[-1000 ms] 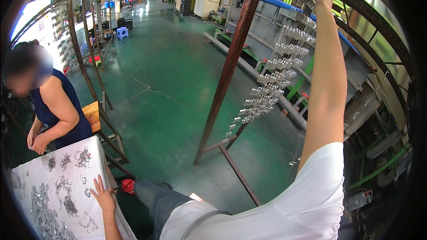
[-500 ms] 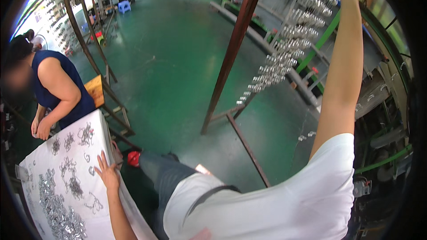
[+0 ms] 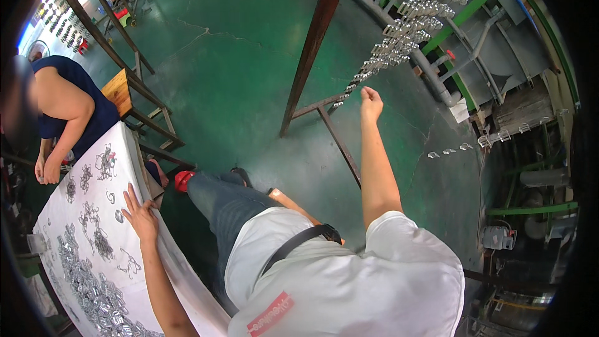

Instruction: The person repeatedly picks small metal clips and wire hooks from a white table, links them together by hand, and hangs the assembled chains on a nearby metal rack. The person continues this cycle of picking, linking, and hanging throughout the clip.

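My left hand [image 3: 142, 218] lies on the edge of a white-covered table [image 3: 181, 293], fingers spread. Close to its fingertips are a small wire piece [image 3: 119, 216] and clusters of thin wire hooks [image 3: 100, 243]. A heap of shiny metal pieces [image 3: 93, 293] covers the table's near left part. Out to the right, my right hand [image 3: 371, 103] is raised with fingers drawn together; whatever is in them, if anything, is too small to make out. Just beyond it, a long hanging string of shiny metal parts [image 3: 399, 37] slants up to the upper right.
A co-worker in a dark blue top [image 3: 78, 97] bends at the table's far left end, hands together. A wooden stool [image 3: 118, 92] stands beside them. A rusty metal post [image 3: 315, 50] and floor bar [image 3: 340, 143] stand ahead. Green-framed machinery [image 3: 471, 6] and pipes line the right side.
My right hand has come down from the top right to beside the lower end of the hanging string. The view has tilted downward. My left hand stays on the table edge.
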`<state>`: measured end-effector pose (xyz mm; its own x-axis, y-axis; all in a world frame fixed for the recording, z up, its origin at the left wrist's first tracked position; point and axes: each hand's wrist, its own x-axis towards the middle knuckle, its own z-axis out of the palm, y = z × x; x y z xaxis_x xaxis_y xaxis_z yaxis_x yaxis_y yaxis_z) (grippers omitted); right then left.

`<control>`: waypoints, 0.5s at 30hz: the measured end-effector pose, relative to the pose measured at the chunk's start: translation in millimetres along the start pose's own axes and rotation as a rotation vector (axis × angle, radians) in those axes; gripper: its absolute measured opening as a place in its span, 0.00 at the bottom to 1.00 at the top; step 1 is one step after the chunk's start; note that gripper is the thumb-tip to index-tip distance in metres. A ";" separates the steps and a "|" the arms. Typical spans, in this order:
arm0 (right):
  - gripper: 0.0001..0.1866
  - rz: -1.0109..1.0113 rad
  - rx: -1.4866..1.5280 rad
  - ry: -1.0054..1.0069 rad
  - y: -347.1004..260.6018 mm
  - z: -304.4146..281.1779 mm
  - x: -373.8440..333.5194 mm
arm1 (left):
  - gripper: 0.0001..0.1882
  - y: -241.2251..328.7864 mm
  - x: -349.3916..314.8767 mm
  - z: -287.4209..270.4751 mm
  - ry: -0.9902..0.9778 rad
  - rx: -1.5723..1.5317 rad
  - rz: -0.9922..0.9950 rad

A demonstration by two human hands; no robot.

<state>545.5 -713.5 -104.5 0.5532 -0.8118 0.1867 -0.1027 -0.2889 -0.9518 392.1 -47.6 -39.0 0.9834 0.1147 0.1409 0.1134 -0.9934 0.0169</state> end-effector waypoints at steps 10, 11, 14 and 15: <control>0.12 -0.121 -0.130 -0.060 -0.7 32.9 1.4 | 0.10 4.3 -1.2 -2.7 0.004 0.005 -0.013; 0.11 -0.124 -0.102 -0.080 -2.6 33.5 -0.9 | 0.10 4.2 -1.4 -2.4 0.002 0.008 -0.010; 0.10 -0.162 -0.030 -0.107 -6.9 33.6 -6.8 | 0.10 3.4 -1.5 -1.3 0.011 0.011 -0.004; 0.09 -0.169 -0.030 -0.109 -8.2 32.8 -8.1 | 0.10 3.0 -1.4 -0.7 0.005 0.005 -0.010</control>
<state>569.0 -687.9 -106.1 0.6510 -0.6911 0.3141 -0.0248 -0.4329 -0.9011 391.0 -50.7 -38.5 0.9815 0.1243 0.1457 0.1237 -0.9922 0.0133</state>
